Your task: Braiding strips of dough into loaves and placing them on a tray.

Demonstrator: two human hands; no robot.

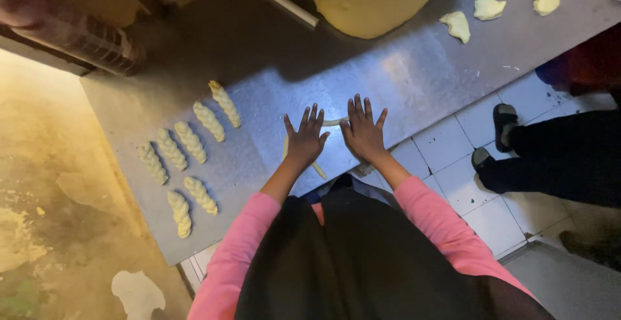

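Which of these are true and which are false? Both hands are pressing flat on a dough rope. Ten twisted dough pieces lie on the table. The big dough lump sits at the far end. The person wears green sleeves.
1. True: the left hand and right hand lie flat on the dough rope.
2. False: seven twisted dough pieces lie on the metal table.
3. True: the big dough lump sits at the far end.
4. False: the sleeves are pink.
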